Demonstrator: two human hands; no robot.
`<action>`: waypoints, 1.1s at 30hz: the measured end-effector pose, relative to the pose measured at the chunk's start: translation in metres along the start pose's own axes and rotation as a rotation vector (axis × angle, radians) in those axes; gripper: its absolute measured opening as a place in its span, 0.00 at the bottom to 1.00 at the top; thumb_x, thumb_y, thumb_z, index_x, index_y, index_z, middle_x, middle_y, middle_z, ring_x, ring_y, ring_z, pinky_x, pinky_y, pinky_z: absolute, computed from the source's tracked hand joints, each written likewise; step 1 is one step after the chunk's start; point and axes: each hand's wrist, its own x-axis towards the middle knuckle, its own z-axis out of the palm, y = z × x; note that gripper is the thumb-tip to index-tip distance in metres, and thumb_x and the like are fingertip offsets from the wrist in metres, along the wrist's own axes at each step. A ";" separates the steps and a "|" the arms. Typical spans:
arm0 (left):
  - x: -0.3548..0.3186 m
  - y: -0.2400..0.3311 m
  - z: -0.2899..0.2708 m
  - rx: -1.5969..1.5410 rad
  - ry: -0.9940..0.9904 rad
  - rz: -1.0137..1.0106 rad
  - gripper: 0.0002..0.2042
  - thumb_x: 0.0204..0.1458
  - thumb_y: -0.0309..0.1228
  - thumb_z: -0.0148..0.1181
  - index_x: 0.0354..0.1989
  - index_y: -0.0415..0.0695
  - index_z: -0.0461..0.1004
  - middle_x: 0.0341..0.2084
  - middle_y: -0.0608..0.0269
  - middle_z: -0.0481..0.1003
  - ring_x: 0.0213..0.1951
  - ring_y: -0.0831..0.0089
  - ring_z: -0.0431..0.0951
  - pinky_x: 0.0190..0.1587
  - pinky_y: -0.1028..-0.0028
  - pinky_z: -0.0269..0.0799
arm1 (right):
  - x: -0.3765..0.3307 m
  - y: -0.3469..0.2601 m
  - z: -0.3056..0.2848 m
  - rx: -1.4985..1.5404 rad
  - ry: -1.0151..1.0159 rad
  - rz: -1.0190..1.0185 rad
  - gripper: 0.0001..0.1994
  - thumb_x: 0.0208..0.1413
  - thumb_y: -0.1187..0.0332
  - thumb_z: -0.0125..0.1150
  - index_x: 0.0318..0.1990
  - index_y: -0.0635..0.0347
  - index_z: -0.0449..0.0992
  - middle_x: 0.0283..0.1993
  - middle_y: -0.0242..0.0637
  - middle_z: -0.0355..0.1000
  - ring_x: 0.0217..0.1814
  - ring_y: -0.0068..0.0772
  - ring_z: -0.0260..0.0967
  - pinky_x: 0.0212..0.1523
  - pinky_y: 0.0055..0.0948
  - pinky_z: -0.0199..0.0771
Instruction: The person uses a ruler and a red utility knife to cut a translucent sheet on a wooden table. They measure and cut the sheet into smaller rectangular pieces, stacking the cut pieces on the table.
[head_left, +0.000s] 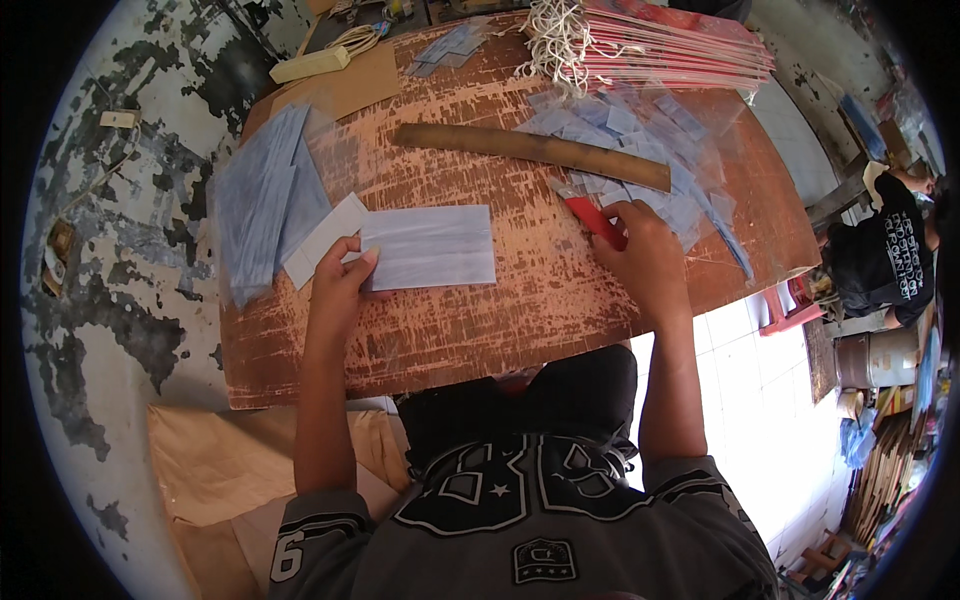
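My left hand point(338, 278) pinches the left end of a pale grey-blue rectangular sheet point(432, 248), thumb on top. Whether it is one sheet or a thin stack I cannot tell. A white card point(326, 238) lies beside that hand, partly under the sheet. In my right hand point(645, 255) is a red utility knife point(590, 217), its blade end pointing up and left, to the right of the sheet. Beyond the knife a brown wooden strip point(530, 150) lies slantwise, its right end over a loose pile of bluish film pieces point(655, 125).
Long bluish film sheets point(262, 195) cover the left side of the worn brown table point(540, 320). At the back lie brown cardboard point(350, 85), small film pieces point(447, 48) and a red-and-white bundle with white cords point(650, 50). Another person point(880, 250) is at the far right.
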 end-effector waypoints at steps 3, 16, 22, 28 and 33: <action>-0.011 0.000 0.001 -0.063 0.086 0.032 0.07 0.73 0.34 0.63 0.48 0.45 0.73 0.37 0.56 0.84 0.38 0.70 0.87 0.36 0.70 0.90 | 0.013 0.007 0.002 0.055 0.008 -0.087 0.14 0.56 0.66 0.74 0.49 0.56 0.86 0.47 0.44 0.82 0.45 0.54 0.83 0.46 0.50 0.83; -0.030 -0.017 0.002 -0.109 0.141 0.027 0.08 0.72 0.35 0.63 0.48 0.45 0.73 0.40 0.58 0.84 0.40 0.73 0.87 0.38 0.72 0.91 | 0.034 0.004 0.017 0.050 -0.030 -0.188 0.18 0.57 0.64 0.78 0.54 0.56 0.85 0.52 0.43 0.81 0.49 0.53 0.84 0.48 0.50 0.83; -0.031 -0.015 0.004 -0.163 0.118 0.031 0.07 0.72 0.32 0.62 0.47 0.43 0.72 0.37 0.59 0.84 0.38 0.75 0.87 0.36 0.71 0.91 | 0.049 0.017 0.000 0.046 0.028 -0.148 0.19 0.56 0.64 0.79 0.54 0.58 0.85 0.53 0.44 0.82 0.52 0.53 0.80 0.53 0.48 0.82; -0.035 -0.012 0.004 -0.240 0.091 0.021 0.07 0.72 0.31 0.63 0.48 0.43 0.72 0.37 0.60 0.84 0.36 0.74 0.87 0.35 0.70 0.91 | 0.088 0.064 -0.005 -0.197 0.116 -0.383 0.24 0.55 0.64 0.80 0.58 0.58 0.83 0.58 0.45 0.80 0.60 0.60 0.75 0.61 0.53 0.76; -0.040 -0.013 0.009 -0.161 0.067 -0.023 0.07 0.73 0.32 0.61 0.50 0.43 0.74 0.38 0.62 0.84 0.36 0.75 0.86 0.35 0.71 0.89 | 0.101 0.072 -0.010 -0.132 -0.040 -0.334 0.25 0.54 0.67 0.81 0.59 0.62 0.83 0.56 0.49 0.80 0.58 0.59 0.77 0.60 0.49 0.78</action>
